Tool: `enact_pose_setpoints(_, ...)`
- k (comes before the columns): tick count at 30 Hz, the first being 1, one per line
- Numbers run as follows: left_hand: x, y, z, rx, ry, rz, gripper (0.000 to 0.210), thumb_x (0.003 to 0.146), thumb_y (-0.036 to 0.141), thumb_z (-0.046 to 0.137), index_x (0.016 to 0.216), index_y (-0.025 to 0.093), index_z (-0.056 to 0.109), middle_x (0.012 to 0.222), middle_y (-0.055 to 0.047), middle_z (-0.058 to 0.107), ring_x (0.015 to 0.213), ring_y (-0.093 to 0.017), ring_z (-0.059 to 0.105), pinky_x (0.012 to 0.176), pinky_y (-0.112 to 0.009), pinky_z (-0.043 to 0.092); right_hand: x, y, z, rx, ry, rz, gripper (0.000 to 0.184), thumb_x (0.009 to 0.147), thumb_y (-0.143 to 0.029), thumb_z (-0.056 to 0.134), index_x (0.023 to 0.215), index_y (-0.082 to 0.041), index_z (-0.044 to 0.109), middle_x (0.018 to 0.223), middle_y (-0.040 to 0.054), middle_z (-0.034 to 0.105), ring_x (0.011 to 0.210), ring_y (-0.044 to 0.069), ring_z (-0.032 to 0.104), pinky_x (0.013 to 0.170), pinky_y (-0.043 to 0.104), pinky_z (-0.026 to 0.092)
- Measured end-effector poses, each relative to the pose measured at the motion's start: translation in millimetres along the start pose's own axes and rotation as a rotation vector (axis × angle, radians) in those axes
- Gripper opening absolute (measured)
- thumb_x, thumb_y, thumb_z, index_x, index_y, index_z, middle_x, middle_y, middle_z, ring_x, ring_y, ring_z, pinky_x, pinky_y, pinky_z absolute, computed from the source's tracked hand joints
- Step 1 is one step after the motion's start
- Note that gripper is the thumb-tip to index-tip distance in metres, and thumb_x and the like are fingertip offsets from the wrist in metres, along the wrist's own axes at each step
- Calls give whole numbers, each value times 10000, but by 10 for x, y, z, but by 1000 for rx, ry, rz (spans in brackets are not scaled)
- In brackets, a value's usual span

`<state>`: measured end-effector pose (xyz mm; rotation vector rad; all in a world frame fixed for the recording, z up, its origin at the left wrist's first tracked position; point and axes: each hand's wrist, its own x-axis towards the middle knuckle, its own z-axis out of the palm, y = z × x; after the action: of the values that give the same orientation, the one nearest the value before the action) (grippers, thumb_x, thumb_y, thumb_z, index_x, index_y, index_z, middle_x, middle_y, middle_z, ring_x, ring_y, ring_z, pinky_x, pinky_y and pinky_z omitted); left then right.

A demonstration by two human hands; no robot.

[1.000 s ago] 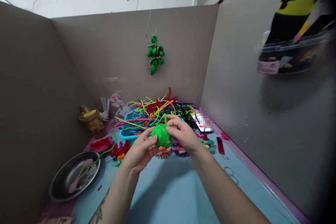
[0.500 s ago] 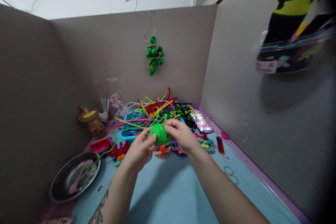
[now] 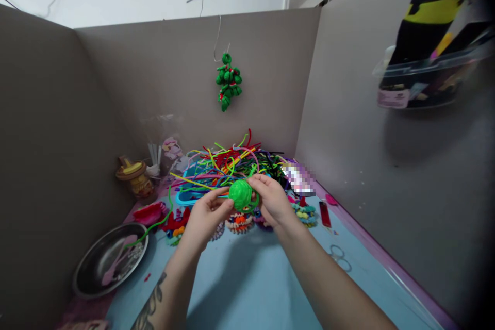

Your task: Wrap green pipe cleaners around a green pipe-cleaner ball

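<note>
A bright green coiled pipe-cleaner ball (image 3: 240,195) is held up above the work surface between my two hands. My left hand (image 3: 204,217) is closed at its left edge, thumb and fingers touching the coil. At the right side, my right hand (image 3: 274,200) pinches the coil's upper edge, its other fingers curled below. A loose green end (image 3: 252,169) sticks up by the right fingertips. Behind the hands, a blue basket (image 3: 180,199) overflows with many-coloured pipe cleaners (image 3: 232,157). Small finished pipe-cleaner pieces (image 3: 238,224) lie just beyond the hands.
At left lies a metal bowl (image 3: 83,283) holding a pink spoon-like tool (image 3: 112,270). A brown jar (image 3: 137,180) stands behind it. Scissors (image 3: 338,253) and a red item (image 3: 325,214) are at right. A green ornament (image 3: 229,82) hangs on the back partition, a clear bin (image 3: 421,82) on the right one.
The green coil has shifted slightly right and turned, its loose end now higher beside the right fingers. My left fingers have slid back to its left edge.
</note>
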<state>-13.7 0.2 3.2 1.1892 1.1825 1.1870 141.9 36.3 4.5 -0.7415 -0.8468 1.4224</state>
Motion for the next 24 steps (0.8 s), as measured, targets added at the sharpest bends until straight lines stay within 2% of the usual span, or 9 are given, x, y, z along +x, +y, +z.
enact_pose_setpoints(3,8,-68,45,192,79,147,454,701,350,728,1103,158,640,1003,-105,682,726,-192,669,642,-293,521,1,44,7,-9,22,-9,310,565,-391,775,585,-173,555,466,-64,509,445,72,408,474,215,314)
enact_pose_setpoints(6,7,-98,86,258,2,240,411,716,327,704,1097,183,645,1157,-121,619,859,-224,665,759,-348,528,-12,82,26,-23,9,-21,315,595,-395,763,572,-179,534,480,-54,530,458,80,439,491,220,349)
enact_pose_setpoints(9,-8,-77,116,295,-42,277,551,681,286,735,1201,190,580,1271,-137,558,1117,-286,570,896,-391,485,-34,92,50,-7,9,-42,316,609,-385,761,566,-180,524,481,-57,525,459,76,438,492,217,357)
enact_pose_setpoints(11,-24,-56,133,215,-117,243,671,685,279,738,1301,203,482,1335,-138,517,1190,-291,519,925,-392,469,-54,84,66,33,-4,-29,313,608,-374,765,576,-182,521,480,-63,518,453,75,433,486,215,359)
enact_pose_setpoints(13,-37,-46,151,84,-217,198,727,709,291,725,1356,217,402,1360,-135,499,1174,-281,533,903,-377,481,-78,72,83,79,-31,-1,310,602,-364,773,598,-183,522,484,-66,519,455,74,437,489,212,365)
enact_pose_setpoints(15,-42,-53,167,-2,-247,193,726,712,295,729,1353,221,395,1348,-130,510,1154,-276,545,884,-362,487,-103,65,101,101,-56,24,314,602,-363,778,610,-180,523,488,-66,521,459,71,439,487,204,361)
enact_pose_setpoints(19,-36,-87,172,6,-210,283,630,715,259,731,1285,217,468,1308,-115,536,1162,-270,536,930,-362,460,-138,65,122,50,-83,27,311,633,-377,759,608,-178,521,488,-66,509,455,68,423,465,200,329)
enact_pose_setpoints(24,-46,-79,150,156,-162,371,559,728,218,710,1247,214,501,1295,-120,535,1166,-272,528,965,-393,434,-141,88,117,-20,-48,-20,285,645,-363,737,598,-182,521,509,-75,459,474,71,392,472,210,311)
